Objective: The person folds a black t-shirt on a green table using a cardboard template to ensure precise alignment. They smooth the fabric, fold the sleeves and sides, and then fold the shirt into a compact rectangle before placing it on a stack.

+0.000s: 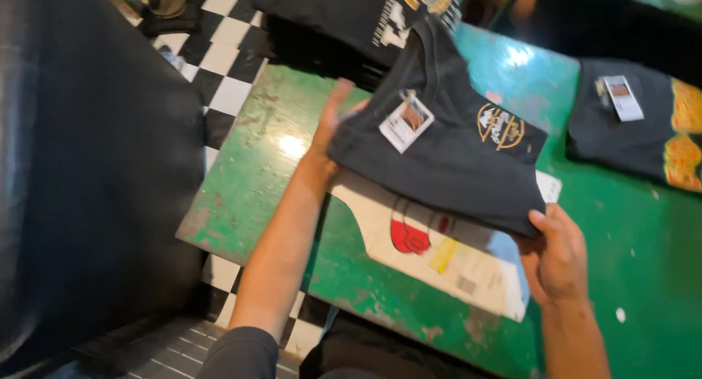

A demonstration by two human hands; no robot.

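Left hand (330,134) is sitting just left of frame centre, fingers extended and flat against the left edge of a folded black t-shirt (439,159), mostly tucked behind the fabric, so it's pressing or supporting rather than a full fist grip. Right hand (557,258) is lower right of centre, thumb on top and fingers curled under, pinching the shirt's lower right corner. The shirt is being held between both hands, tilted, raised a bit over the table, centre of frame. It's carrying a small orange-and-white round print (500,126) on the chest area and a white hang tag (406,121) with an orange mark near the neck. Directly underneath, lying on the table, is a flat white cardboard sheet (446,265) with a red shape (409,238) and a yellow patch on it, running from centre toward bottom right. All of this is over a worn green painted table (256,181) with chipped edges and a glare spot. Upper right of the frame: another folded black t-shirt (629,134) with orange-yellow print at its right edge and a white tag, lying flat, well apart from the held one. Top centre: a stack of black shirts (344,20) with white and gold print. Left and bottom left: black-and-white checkered floor (227,57), and a big dark surface filling the left side.
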